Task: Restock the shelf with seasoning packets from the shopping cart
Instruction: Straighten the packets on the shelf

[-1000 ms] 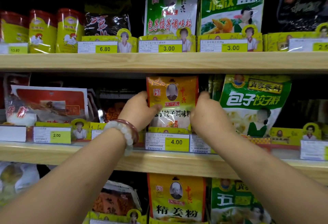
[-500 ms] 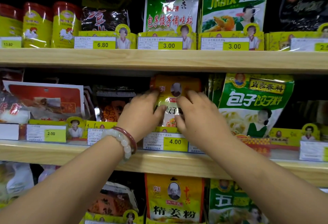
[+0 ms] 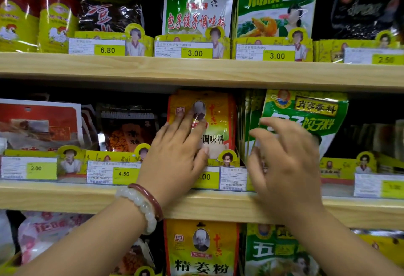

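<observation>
Wooden store shelving is seen stocked with seasonings. One orange seasoning packet (image 3: 218, 122) is already set upright at the front edge of the middle shelf (image 3: 65, 194), pressed flat by the straightened left hand (image 3: 177, 155). Beside it, the blurred right hand (image 3: 284, 157) is spread, grasping nothing. No shopping cart is shown, so the remaining stock cannot be judged.

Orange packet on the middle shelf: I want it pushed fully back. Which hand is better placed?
Left hand, probably: its flat fingers already lie on the orange packet. The right hand hovers open before the green packet.
</observation>
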